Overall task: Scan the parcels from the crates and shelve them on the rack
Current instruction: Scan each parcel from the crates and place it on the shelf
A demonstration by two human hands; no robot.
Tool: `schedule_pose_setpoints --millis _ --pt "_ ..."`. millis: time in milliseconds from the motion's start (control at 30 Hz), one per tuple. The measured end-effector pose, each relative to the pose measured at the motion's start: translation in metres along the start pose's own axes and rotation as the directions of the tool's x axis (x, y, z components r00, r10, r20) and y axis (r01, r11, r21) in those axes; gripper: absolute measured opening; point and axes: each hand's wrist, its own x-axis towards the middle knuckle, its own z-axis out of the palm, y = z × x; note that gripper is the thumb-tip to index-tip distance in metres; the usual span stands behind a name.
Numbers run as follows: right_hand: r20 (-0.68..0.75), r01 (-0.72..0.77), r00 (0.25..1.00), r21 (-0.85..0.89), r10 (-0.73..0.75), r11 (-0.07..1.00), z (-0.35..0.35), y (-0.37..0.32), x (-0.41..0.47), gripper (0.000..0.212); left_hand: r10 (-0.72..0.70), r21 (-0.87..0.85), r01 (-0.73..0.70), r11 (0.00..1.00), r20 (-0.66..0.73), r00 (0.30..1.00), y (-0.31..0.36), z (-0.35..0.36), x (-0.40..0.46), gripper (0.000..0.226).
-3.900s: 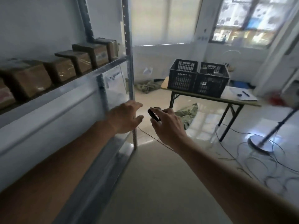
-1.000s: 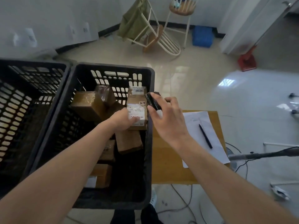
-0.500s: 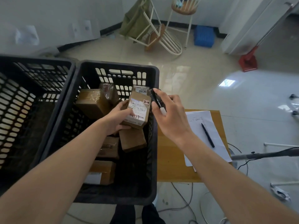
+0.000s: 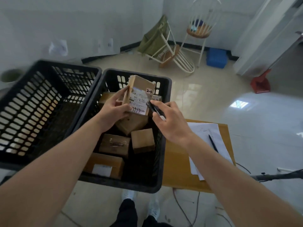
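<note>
My left hand [image 4: 113, 108] grips a small brown parcel [image 4: 140, 94] and holds it upright above the right black crate [image 4: 164, 122]. The parcel's white label faces me, marked "2-4" at its top right. My right hand [image 4: 168, 122] holds a small black scanner [image 4: 155, 109] whose tip points at the label's right edge, close to it. Several more brown parcels [image 4: 142, 140] lie in the right crate below. The left black crate [image 4: 49, 102] stands beside it with no parcels visible inside.
Both crates stand on a wooden table [image 4: 177, 167] with sheets of paper [image 4: 206, 145] and a pen [image 4: 213, 143] at its right. Beyond are two chairs [image 4: 175, 53], a blue box [image 4: 216, 58] and a red dustpan [image 4: 260, 83]. Cables and a stand lie at the lower right.
I came from the rack to the crates. My left hand took the labelled parcel from the right crate and lifted it upright; my right hand brought the scanner to its label.
</note>
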Motion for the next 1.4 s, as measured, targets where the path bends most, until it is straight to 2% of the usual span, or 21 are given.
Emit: schedule_pose_setpoints --millis 167,300,433,600,800,1400 --pt "0.128 0.104 0.987 -0.041 -0.098 0.994 -0.011 -0.014 -0.012 0.05 0.15 0.207 -0.126 0.97 -0.106 0.983 0.027 -0.008 -0.032 0.09" --pt "0.218 0.166 0.965 -0.085 -0.145 0.982 -0.019 -0.027 -0.025 0.048 0.234 0.295 -0.181 0.938 -0.156 0.96 0.04 -0.016 -0.054 0.089" --pt "0.316 0.235 0.931 -0.127 -0.185 0.964 -0.025 -0.041 -0.042 0.045 0.308 0.327 -0.238 0.915 -0.184 0.933 0.05 -0.022 -0.076 0.088" --pt "0.36 0.261 0.913 -0.147 -0.195 0.954 -0.024 -0.059 -0.06 0.044 0.353 0.338 -0.27 0.901 -0.212 0.911 0.06 -0.033 -0.097 0.088" --pt "0.392 0.233 0.906 -0.153 -0.158 0.96 -0.012 -0.079 -0.075 0.043 0.408 0.401 -0.304 0.864 -0.206 0.889 0.067 -0.053 -0.114 0.087" --pt "0.366 0.093 0.931 -0.185 -0.019 0.978 0.038 -0.143 -0.13 0.04 0.397 0.432 -0.312 0.846 -0.12 0.91 0.071 -0.128 -0.138 0.1"
